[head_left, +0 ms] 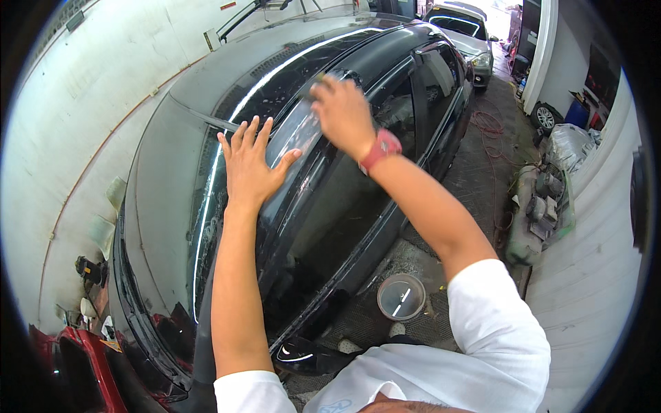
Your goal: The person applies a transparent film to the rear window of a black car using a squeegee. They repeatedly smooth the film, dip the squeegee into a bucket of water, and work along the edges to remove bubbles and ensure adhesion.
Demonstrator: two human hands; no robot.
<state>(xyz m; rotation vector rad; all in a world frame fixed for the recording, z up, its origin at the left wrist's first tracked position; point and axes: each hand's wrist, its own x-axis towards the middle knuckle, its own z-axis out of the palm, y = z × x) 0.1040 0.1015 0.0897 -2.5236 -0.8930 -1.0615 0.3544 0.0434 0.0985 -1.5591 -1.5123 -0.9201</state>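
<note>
A black car (396, 51) with a glossy, wet-looking body fills the middle of the head view. My left hand (249, 168) lies on the roof edge, palm down with fingers spread, holding nothing. Farther along the same edge is my right hand (342, 115), a red watch (381, 148) on its wrist. Its fingers are curled around a small, dark greenish thing, too blurred to name, against the roof edge. A dull, greyish strip (295, 134) of the roof edge shows between the two hands. Below them are the closed side windows (337, 224).
A round tub of water (401, 297) stands on the floor by the car, near my feet. At the right are a green air compressor (540, 213), red hoses (487, 125) and a loose wheel (546, 117). A silver car (465, 43) is parked beyond; a red car panel (96, 368) is lower left.
</note>
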